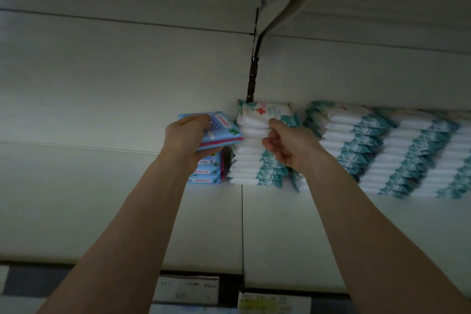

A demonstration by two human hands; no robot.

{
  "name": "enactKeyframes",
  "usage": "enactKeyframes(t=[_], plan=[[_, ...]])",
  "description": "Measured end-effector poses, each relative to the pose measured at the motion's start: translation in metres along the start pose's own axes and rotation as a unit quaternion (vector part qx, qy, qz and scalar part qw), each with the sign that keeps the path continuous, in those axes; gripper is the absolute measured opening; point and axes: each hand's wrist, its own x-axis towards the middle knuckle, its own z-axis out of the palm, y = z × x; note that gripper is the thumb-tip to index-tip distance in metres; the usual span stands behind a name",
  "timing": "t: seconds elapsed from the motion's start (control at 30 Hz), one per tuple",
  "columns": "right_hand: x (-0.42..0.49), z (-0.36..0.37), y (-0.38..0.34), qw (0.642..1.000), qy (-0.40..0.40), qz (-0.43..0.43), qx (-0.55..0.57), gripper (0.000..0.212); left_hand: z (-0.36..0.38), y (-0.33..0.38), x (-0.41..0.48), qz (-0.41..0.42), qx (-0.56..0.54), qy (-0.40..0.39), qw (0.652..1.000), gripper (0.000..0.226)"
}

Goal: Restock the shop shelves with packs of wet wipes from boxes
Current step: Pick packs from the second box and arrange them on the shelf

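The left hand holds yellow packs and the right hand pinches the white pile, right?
No. The head view shows the left hand holding blue packs, not yellow ones; the right hand does pinch the white pile.

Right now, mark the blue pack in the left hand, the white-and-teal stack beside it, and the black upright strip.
blue pack (225, 127): head view, its printed top face.
white-and-teal stack (248, 162): head view, white front folds.
black upright strip (252, 79): head view, its middle.
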Motion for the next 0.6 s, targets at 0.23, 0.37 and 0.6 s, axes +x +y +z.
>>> enactKeyframes(t=[0.23, 0.37, 0.6], plan=[[-0.026, 0.035, 0.005, 0.992, -0.122, -0.011, -0.038, 0.027, -0.009, -0.001, 0.004, -0.003, 0.002, -0.022, 1.000, 0.034], [-0.025, 0.057, 0.017, 0.989, -0.146, 0.000, -0.006, 0.008, -0.026, -0.002, 0.008, -0.031, 0.004, -0.031, 0.999, 0.042], [-0.020, 0.072, 0.035, 0.988, -0.102, 0.095, 0.062, 0.018, -0.063, -0.006, 0.021, -0.076, -0.024, -0.035, 0.996, 0.011]])
